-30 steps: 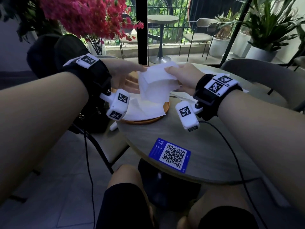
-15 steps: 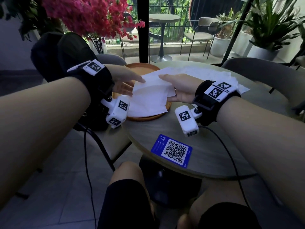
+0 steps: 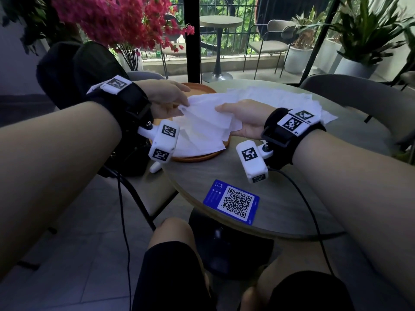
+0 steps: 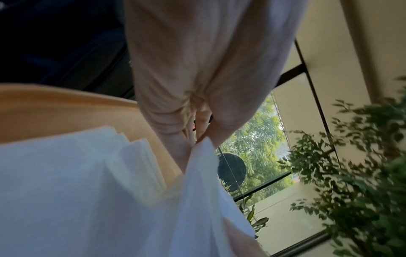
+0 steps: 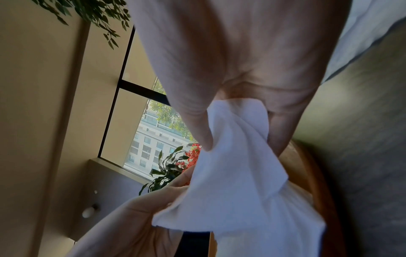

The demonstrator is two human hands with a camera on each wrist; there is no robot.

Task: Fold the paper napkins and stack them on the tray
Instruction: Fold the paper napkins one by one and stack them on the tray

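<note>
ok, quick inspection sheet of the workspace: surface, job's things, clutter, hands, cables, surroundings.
Surface: round grey table, person seated at it.
Job's things: orange tray at the table's left edge, folded napkins stacked on it; one held napkin above the tray; unfolded napkins spread on the far side of the table.
Clutter: blue QR card near the front edge.
Hands: left hand pinches the held napkin's left end; right hand grips its right end.
Cables: black cable runs from the right wrist across the table and over the edge; another cable hangs from the left wrist.
Surroundings: red flowers, grey chair, potted plants, balcony table.
</note>
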